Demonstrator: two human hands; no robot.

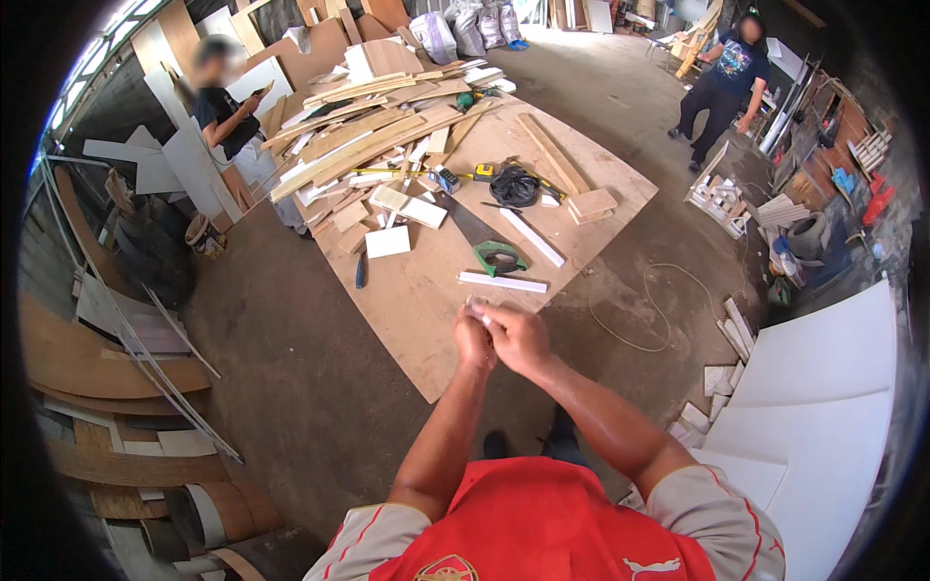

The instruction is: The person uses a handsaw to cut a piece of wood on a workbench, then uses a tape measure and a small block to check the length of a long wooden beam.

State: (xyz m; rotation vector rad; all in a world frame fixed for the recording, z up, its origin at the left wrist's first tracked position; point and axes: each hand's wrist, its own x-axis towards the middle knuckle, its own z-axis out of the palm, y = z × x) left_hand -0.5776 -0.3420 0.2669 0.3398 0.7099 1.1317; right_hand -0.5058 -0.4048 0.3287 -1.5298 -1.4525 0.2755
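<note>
My left hand (pixel 472 341) and my right hand (pixel 520 339) meet over the front corner of a plywood table (pixel 412 334). Their fingers are closed together around something small and pale, too hidden to name. Just beyond them lies a white strip (pixel 502 282). Behind that strip rests a handsaw (pixel 500 259) with a green handle, its blade pointing away. A second white strip (pixel 532 238) lies at a slant to the saw's right. Toward the table's left edge is a slim blue-handled tool (pixel 361 271).
A heap of wood offcuts (pixel 373 136) covers the table's far left. Near it sit two tape measures (pixel 444 178), a black plastic bag (pixel 514 186) and a long board (pixel 552 155). One person (pixel 228 111) stands at left, another (pixel 733 82) far right. A cord (pixel 668 334) loops on the floor.
</note>
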